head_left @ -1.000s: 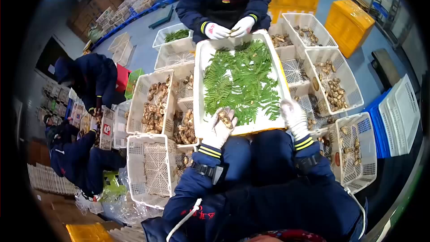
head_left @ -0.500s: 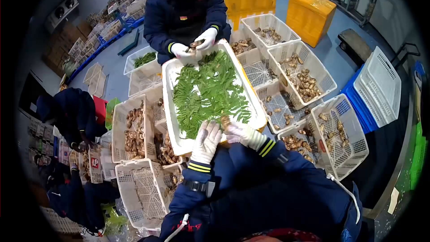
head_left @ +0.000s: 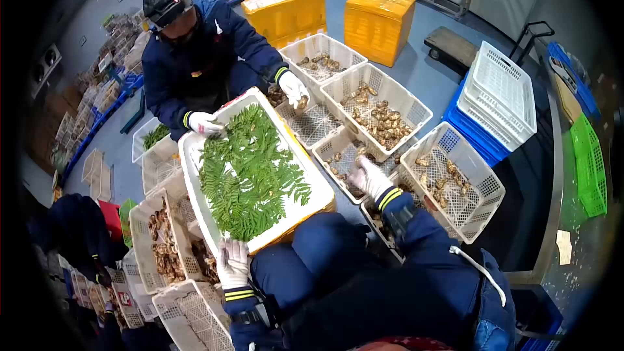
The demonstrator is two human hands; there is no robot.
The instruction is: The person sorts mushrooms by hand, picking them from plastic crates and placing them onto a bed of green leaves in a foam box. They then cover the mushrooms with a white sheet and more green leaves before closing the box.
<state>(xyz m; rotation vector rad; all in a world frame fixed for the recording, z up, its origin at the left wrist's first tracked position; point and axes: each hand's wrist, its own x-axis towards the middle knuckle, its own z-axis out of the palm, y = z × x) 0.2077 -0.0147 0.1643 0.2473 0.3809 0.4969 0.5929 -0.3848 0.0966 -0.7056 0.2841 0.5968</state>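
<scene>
A white foam box (head_left: 316, 186) lined with green fern leaves (head_left: 250, 169) stands before me. My left hand (head_left: 233, 263) is at its near left corner, fingers stretched out and nothing in them. My right hand (head_left: 369, 177) is off to the right, over the white mesh crates. A brown mushroom (head_left: 364, 152) shows at its fingertips, which seem closed on it. Below that hand, a crate (head_left: 338, 149) contains loose mushrooms. To its right, a tilted crate (head_left: 473, 211) holds several more.
Across the box, a co-worker in white gloves (head_left: 207, 123) touches its rim and holds a mushroom over the crates. Yellow boxes (head_left: 379, 26) stand behind. Stacked white and blue crates (head_left: 500, 94) are at right; mushroom crates (head_left: 149, 240) line the left. Other people work at far left.
My right hand has moved from above the box's near edge to the crates at right with the mushroom. My left hand has dropped to the box's corner. The co-worker's hands have separated.
</scene>
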